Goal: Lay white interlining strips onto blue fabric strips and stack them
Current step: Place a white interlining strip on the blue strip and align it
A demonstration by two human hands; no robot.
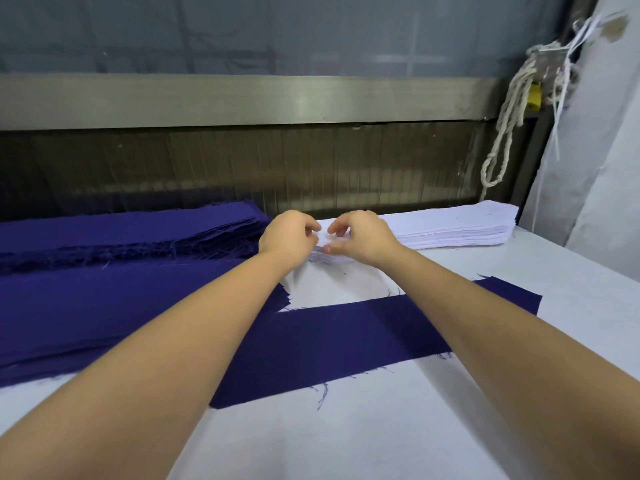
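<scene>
Your left hand [287, 237] and right hand [365, 239] meet at the left end of the white stack [450, 226], fingers [334, 230] curled and pinching its top layers. One blue strip [346, 337] lies flat on the tabletop [381, 427], nearer you than the stack, beneath your forearms. A blue pile [121, 237] sits just left of the stack.

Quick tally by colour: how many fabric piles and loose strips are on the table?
Blue piles: 2
Loose blue strip: 1
White pile: 1
Total: 4
</scene>
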